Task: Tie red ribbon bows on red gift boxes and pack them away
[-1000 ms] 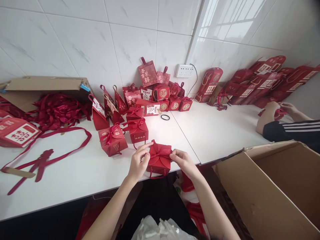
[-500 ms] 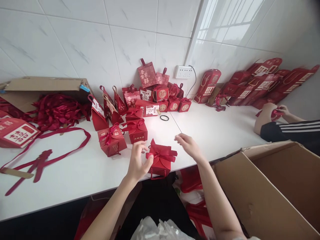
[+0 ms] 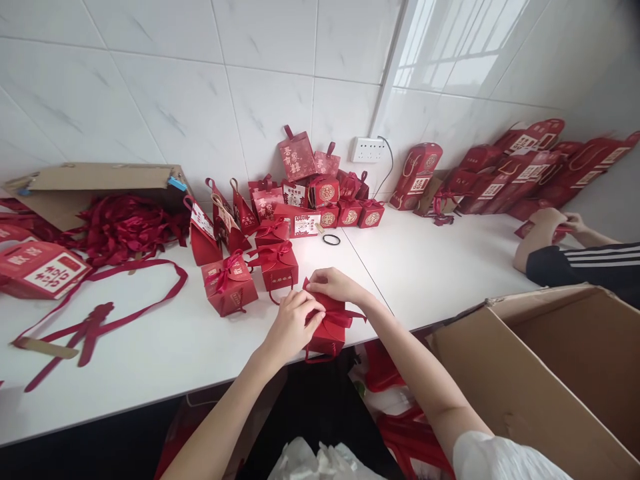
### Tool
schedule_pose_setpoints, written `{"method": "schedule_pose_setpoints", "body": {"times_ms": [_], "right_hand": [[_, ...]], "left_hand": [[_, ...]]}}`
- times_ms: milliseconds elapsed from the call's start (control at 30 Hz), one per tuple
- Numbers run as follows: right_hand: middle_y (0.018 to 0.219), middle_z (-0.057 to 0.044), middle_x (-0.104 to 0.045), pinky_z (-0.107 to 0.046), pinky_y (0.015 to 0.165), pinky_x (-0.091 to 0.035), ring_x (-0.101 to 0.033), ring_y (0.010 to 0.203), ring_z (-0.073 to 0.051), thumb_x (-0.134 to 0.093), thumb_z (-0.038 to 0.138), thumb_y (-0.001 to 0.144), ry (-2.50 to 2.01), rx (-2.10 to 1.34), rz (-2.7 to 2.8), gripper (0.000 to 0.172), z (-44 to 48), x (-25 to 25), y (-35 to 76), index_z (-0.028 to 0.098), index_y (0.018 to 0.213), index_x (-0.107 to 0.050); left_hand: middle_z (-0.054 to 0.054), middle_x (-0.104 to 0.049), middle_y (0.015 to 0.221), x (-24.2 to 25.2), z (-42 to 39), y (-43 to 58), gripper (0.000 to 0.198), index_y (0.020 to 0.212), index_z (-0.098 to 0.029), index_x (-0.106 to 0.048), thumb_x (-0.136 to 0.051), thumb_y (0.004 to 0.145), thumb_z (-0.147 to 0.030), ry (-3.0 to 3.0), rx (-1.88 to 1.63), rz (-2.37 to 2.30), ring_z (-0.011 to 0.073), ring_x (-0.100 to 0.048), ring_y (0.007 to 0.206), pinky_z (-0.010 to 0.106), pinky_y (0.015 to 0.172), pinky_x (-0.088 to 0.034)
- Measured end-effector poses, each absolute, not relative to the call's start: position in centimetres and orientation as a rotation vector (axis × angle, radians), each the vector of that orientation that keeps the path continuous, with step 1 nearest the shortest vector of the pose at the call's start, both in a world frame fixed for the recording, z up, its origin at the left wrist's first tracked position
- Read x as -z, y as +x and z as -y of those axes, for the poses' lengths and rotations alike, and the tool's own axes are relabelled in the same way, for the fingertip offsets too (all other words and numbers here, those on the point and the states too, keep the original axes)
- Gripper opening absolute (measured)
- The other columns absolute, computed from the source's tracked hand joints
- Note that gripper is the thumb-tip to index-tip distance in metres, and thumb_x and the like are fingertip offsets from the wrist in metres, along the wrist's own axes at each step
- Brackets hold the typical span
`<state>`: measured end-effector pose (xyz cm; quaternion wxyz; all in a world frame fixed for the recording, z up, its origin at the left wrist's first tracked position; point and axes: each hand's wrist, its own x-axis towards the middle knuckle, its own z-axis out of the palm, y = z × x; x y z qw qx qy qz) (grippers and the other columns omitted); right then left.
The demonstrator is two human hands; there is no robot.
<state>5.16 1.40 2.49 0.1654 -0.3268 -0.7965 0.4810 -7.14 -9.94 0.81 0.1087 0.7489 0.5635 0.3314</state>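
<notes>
A small red gift box (image 3: pixel 326 341) stands at the table's front edge, with a red ribbon (image 3: pixel 343 318) tied in a bow on its lid. My left hand (image 3: pixel 291 327) is closed in a pinch on the left part of the bow, its fingertips partly covering the ribbon. Reaching across the box's far side, my right hand (image 3: pixel 336 285) pinches a ribbon end near its upper left corner. Both hands nearly meet over the lid. Just behind and left are two finished-looking red boxes with bows, one patterned box (image 3: pixel 229 285) and one darker box (image 3: pixel 278 267).
Several red gift boxes (image 3: pixel 325 192) are stacked along the wall. Loose ribbons fill a cardboard box (image 3: pixel 107 177) at left. A black hair-tie-like ring (image 3: pixel 331 239) lies on the table. A large open carton (image 3: pixel 500 360) stands at right, near another person's arm (image 3: pixel 531 243).
My right hand has come in from the right to the ribbon. My left hand has moved from beside the box onto the bow, its fingers closing. The view has shifted slightly.
</notes>
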Motion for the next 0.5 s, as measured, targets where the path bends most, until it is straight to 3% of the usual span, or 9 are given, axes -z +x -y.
{"method": "schedule_pose_setpoints", "body": {"times_ms": [300, 433, 500], "right_hand": [[0.065, -0.001, -0.062, -0.023, 0.059, -0.042, -0.057, 0.056, -0.011, -0.053, 0.029, 0.081, -1.133, -1.231, 2.139, 0.015, -2.3, -2.4, 4.7, 0.016, 0.075, -0.058], [0.071, -0.006, -0.065, -0.026, 0.066, -0.043, -0.06, 0.065, -0.015, -0.04, 0.051, 0.086, -1.363, -1.088, 2.004, 0.043, -1.3, -2.9, 8.6, 0.016, 0.07, -0.059], [0.065, -0.008, -0.064, -0.029, 0.066, -0.043, -0.06, 0.064, -0.017, -0.031, 0.063, 0.084, -1.448, -1.259, 2.096, 0.06, 0.0, -2.8, 11.0, 0.015, 0.061, -0.06]], "left_hand": [[0.002, -0.059, 0.083, -1.0, 9.9, -6.9, 0.011, 0.08, -0.02, -0.059, -0.049, 0.085, -0.019, 2.11, -0.974, -1.616, 0.0181, -0.049, 0.084, 0.033, 0.078, -0.044], [0.001, -0.058, 0.08, -0.9, 9.9, -6.9, 0.007, 0.083, -0.019, -0.058, -0.052, 0.083, -0.019, 2.049, -1.015, -1.624, 0.0172, -0.051, 0.083, 0.032, 0.077, -0.045], [0.001, -0.058, 0.081, -0.9, 9.8, -6.9, 0.006, 0.083, -0.02, -0.059, -0.052, 0.083, -0.019, 2.037, -1.023, -1.609, 0.0171, -0.051, 0.083, 0.031, 0.077, -0.045]]}}
